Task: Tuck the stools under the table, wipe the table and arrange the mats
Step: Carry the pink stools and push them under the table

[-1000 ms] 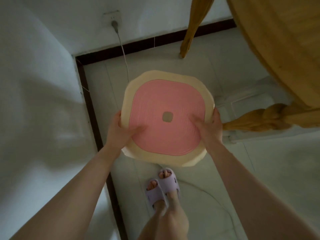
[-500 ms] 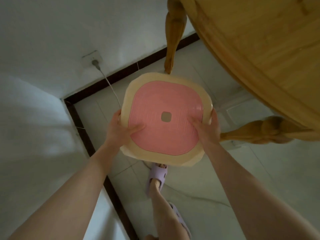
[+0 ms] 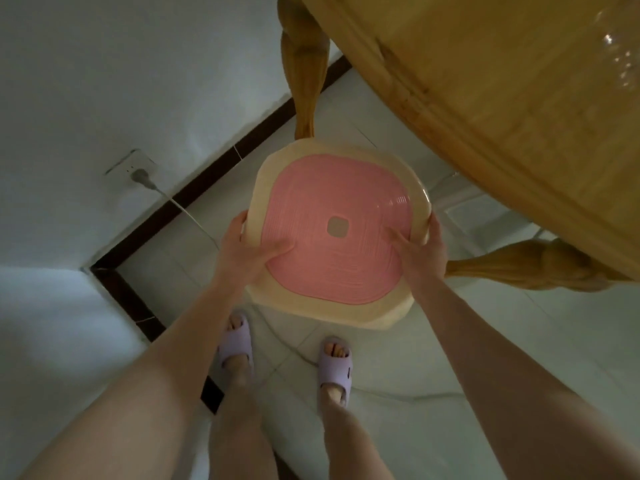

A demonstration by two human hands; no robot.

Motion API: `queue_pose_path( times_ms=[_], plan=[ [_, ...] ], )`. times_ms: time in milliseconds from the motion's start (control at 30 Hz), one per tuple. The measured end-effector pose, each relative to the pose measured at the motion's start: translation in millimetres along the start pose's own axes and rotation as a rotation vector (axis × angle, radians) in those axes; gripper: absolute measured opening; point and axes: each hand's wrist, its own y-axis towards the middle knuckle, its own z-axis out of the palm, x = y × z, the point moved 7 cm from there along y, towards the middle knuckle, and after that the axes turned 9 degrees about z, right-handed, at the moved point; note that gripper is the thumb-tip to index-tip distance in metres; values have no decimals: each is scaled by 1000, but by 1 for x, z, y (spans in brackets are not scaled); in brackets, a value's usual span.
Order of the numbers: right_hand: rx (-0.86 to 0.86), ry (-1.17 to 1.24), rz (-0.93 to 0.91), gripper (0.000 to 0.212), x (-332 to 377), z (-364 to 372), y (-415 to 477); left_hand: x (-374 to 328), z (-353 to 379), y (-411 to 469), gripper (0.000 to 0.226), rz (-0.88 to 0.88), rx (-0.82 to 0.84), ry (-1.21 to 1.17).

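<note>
A plastic stool with a cream rim and a pink seat is held above the floor, seen from the top. My left hand grips its left edge, thumb on the pink seat. My right hand grips its right edge the same way. The round wooden table fills the upper right, its edge just beside the stool. One turned table leg stands behind the stool, another leg to its right. The stool's legs are hidden under the seat.
White walls meet in a corner at left, with dark skirting along the tiled floor. A wall socket has a plug and a cable running down. My feet in lilac slippers stand below the stool. A pale object lies under the table.
I have stepped closer to the table with the stool in both hands. The table edge now reaches further into view and both feet are planted.
</note>
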Motion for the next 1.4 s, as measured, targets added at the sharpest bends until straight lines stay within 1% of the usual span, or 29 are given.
queue_pose_path(
  times_ms=[200,300,367,433,567,700,800,933,1067,1400],
  plan=[
    [-95,96,84,91,7,20,10,-22,-3,55,99,37,121,58],
    [-161,161,135,91,9,30,8,-36,-6,84,101,61,213,97],
    [-200,228,176,87,8,31,3,-45,-1,100,101,81,284,127],
    [-221,252,154,84,9,30,1,-53,2,109,100,114,307,137],
    [-283,284,143,77,9,18,8,-59,23,123,101,118,392,158],
    [-320,271,151,88,6,19,33,-57,46,143,101,101,416,132],
    [-348,295,175,87,-4,17,47,-55,59,154,103,134,428,168],
    [-390,334,150,83,-10,17,55,-62,73,166,104,183,438,171],
    [-410,373,185,93,-17,18,63,-69,81,172,103,224,455,162],
    [-408,379,156,99,-12,16,75,-75,91,182,102,265,475,187]
  ],
)
